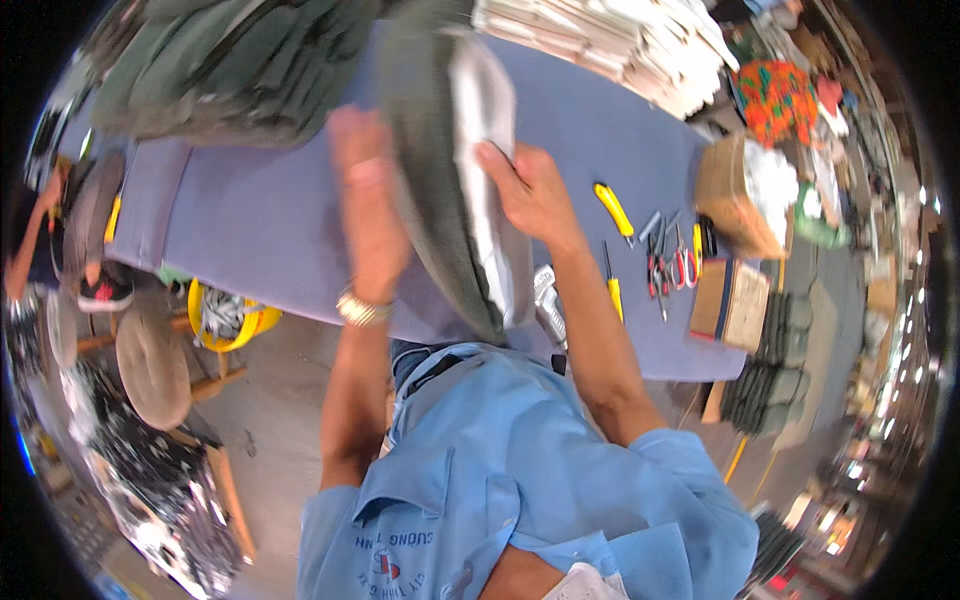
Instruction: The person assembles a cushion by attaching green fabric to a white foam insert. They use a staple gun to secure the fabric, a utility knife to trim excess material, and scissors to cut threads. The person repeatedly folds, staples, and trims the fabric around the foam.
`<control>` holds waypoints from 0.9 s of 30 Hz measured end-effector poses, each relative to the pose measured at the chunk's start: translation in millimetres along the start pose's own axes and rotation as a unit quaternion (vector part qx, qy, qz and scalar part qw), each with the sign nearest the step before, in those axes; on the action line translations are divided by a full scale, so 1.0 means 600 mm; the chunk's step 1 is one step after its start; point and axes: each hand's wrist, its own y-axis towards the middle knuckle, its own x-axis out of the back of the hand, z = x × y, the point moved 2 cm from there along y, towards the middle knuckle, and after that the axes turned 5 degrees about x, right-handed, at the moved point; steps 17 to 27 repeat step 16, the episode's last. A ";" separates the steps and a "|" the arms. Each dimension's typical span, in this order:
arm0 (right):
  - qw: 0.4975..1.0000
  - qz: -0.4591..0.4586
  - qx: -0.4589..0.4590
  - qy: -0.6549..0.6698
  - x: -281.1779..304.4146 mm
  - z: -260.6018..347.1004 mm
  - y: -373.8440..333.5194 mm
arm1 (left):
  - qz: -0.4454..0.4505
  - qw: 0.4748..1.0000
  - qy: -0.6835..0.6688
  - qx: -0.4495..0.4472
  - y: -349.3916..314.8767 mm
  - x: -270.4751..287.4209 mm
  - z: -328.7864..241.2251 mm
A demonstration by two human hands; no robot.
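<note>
A padded seat cushion [430,190] stands on edge above the blue-grey worktable [260,210], its dark grey-green cover facing left and a white layer showing on the right. My right hand [537,195] grips it at the white side, thumb pressed on the white layer. On the other side, my left hand [370,210] is raised next to the dark cover; motion smears its fingers, so I cannot tell whether it touches. Beside my right forearm lie a silver metal tool [549,305], partly hidden, and a screwdriver [613,290] with a yellow handle.
Dark folded covers [240,75] are piled at far left, white sheets [620,45] at the back. A yellow cutter [613,210], pliers [684,268], an open carton [740,195] and a smaller box [732,305] sit at right. A yellow basket [262,322] and another person's arm [35,225] are left.
</note>
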 end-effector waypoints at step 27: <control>0.916 0.357 0.139 -0.119 -0.109 0.029 0.081 | -0.205 0.921 0.320 0.084 -0.292 0.261 0.087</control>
